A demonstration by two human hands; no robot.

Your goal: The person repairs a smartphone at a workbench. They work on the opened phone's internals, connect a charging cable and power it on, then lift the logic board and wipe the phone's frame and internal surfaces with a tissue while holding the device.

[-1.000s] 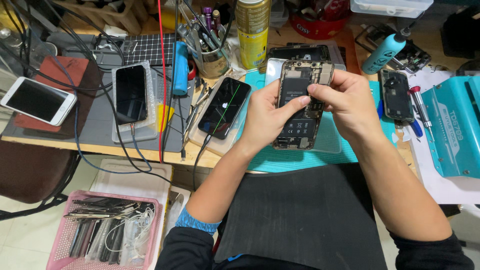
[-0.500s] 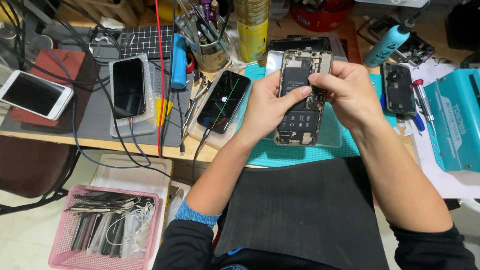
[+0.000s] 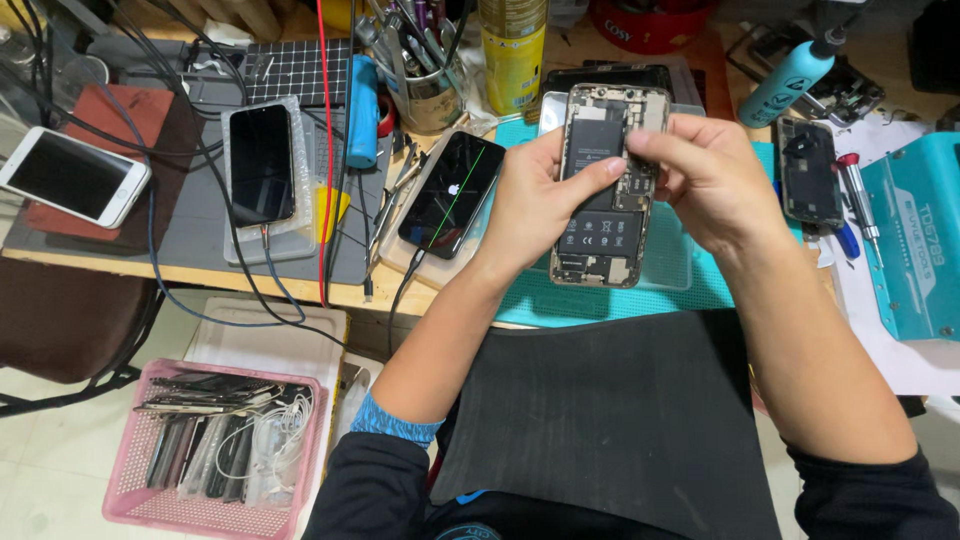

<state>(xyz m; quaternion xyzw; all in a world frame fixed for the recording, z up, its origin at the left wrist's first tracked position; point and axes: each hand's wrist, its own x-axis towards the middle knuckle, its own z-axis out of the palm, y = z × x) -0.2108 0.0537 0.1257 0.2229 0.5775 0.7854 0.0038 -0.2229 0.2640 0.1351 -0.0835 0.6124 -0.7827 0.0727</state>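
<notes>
An opened smartphone body (image 3: 605, 190), its battery and circuit boards exposed, is held upright above a teal work mat (image 3: 620, 295). My left hand (image 3: 535, 205) grips its left side, thumb lying across the battery. My right hand (image 3: 705, 175) holds the right edge near the top, fingertips pinched at the upper boards. Left of the hands lies a black phone (image 3: 452, 195) with a lit screen and a green line across it.
A black phone (image 3: 262, 165) on a clear stand and a white phone (image 3: 72, 177) lie at the left amid cables. A tool cup (image 3: 425, 85), yellow can (image 3: 513, 55), screwdriver (image 3: 858, 195), teal box (image 3: 915, 235) and another phone body (image 3: 808, 170) crowd the bench. A pink basket (image 3: 215, 445) sits on the floor.
The open phone has been lifted slightly and held more upright. My right fingers have shifted up to its top right edge, and my left thumb now lies across the battery.
</notes>
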